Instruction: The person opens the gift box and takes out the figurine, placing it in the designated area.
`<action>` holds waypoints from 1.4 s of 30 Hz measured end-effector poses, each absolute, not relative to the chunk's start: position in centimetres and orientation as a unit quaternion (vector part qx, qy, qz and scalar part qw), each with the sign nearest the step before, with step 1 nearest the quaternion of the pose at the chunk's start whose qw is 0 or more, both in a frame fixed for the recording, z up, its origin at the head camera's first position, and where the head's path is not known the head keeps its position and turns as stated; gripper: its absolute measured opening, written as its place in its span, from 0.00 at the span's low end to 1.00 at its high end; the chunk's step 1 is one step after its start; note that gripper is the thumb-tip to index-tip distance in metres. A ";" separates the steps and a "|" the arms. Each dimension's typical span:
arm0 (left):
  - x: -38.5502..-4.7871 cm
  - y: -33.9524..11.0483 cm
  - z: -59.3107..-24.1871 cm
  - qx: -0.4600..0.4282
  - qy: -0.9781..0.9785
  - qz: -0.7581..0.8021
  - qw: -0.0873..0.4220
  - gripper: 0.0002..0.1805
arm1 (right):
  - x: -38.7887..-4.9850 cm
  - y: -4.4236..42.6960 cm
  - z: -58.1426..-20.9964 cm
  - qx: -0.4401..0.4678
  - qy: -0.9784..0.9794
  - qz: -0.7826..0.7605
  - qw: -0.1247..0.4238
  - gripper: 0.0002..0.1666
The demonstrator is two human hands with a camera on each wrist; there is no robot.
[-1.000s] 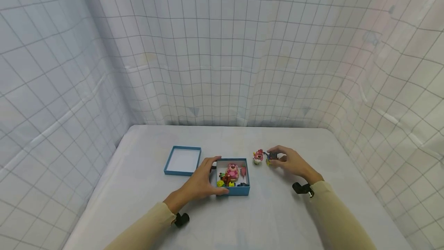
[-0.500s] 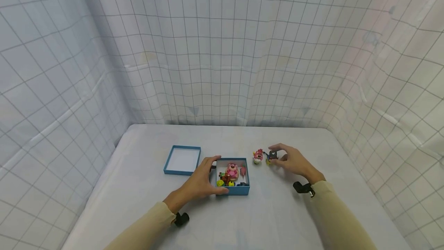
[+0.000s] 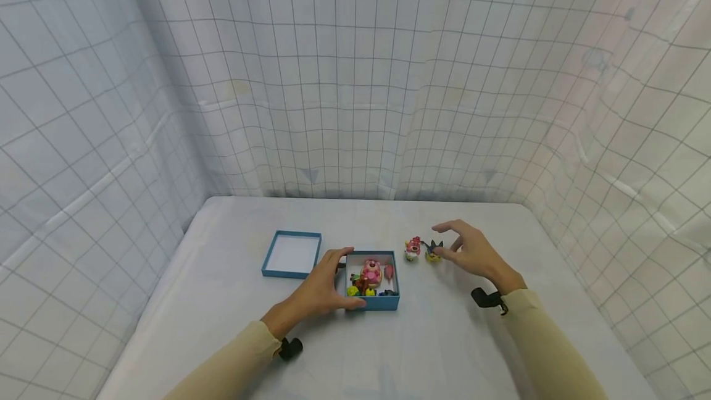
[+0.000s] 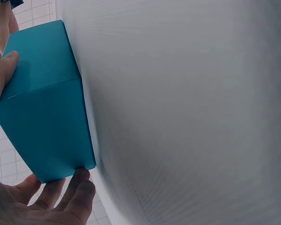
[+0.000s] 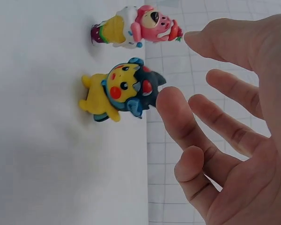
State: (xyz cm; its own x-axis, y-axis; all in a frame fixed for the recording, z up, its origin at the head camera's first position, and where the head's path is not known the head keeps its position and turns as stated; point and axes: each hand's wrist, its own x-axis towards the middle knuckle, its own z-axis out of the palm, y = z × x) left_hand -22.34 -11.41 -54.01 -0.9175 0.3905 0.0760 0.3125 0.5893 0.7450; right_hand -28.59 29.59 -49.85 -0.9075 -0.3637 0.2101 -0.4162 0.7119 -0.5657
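My left hand (image 3: 321, 289) grips a blue open-topped box (image 3: 383, 304), with the thumb on its near wall and fingers at the far left corner. In the left wrist view, the box (image 4: 44, 126) shows its plain outer walls between thumb and fingertips. A yellow figurine with a dark pointed hood (image 5: 124, 89) stands upright on the table. Beside it my right hand (image 3: 476, 256) hovers with parted fingers, holding nothing; whether a fingertip touches the hood, I cannot tell. A pink bear figurine on an ice-cream cone (image 5: 117, 29) stands just left of the hooded one.
Inside the box lie a large pink bear figure (image 3: 371, 273) and several small colourful figures. Back left on the white table (image 3: 233, 301) rests a blue-rimmed lid (image 3: 291, 255), its white inside up. White checked curtains (image 3: 366, 110) surround the table.
My right hand has let go of the hooded figurine, its fingers parting and drawing up and right. The figurine now shows more fully. The left hand stays on the box.
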 end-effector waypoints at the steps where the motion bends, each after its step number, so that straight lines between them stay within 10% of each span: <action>1: -22.3 -11.4 -54.0 0.197 0.890 0.408 0.049 0.67 | -28.5 29.5 -49.7 0.213 -0.925 0.312 0.046 0.32; 42: -22.4 -11.5 -53.9 0.209 0.886 0.410 0.047 0.67 | -25.8 19.5 -47.0 0.363 -0.915 0.176 0.012 0.28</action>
